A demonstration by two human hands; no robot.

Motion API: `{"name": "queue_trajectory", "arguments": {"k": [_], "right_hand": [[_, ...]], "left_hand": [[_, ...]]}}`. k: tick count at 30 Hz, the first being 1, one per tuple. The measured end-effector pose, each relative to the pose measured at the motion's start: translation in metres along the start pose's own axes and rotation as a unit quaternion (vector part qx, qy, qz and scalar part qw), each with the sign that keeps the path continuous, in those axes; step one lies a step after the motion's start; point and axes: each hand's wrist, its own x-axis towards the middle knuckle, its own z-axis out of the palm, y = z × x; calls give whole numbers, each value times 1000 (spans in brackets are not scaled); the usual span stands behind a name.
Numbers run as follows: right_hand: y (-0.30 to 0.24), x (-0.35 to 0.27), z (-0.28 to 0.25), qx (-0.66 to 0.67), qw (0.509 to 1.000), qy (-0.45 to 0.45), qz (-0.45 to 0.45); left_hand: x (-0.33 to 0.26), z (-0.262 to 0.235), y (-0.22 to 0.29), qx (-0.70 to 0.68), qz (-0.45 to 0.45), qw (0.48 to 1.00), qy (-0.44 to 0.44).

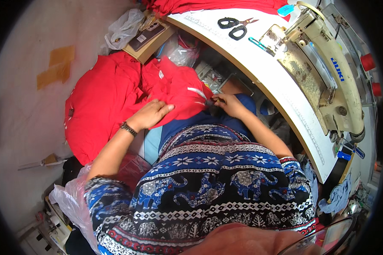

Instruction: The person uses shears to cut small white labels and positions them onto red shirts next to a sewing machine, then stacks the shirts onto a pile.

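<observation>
Blue lettering [337, 69] on cream sewing machine [348, 97]; unreadable print [304, 123] on white tabletop [259, 59].

This looks like a sewing workshop: a worn cream metal sewing machine [342, 76] stands on a white-topped table with a brown edge [287, 85], two red spools of thread [368, 62] sit just beyond it, black-handled metal scissors [239, 30] lie near the machine, bright red cloth [102, 93] is piled in a large loose heap, and more red fabric [191, 5] covers the table's far end
</observation>
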Motion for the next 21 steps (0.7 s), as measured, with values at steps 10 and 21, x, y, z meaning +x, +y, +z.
{"name": "queue_trajectory", "arguments": {"k": [10,21], "right_hand": [[-41,1,31,47,983,7,-175],[-61,-12,24,166,979,62,-100]], "left_hand": [[21,-20,11,37,134,972,190],[-2,12,37,-384,124,896,186]]}}
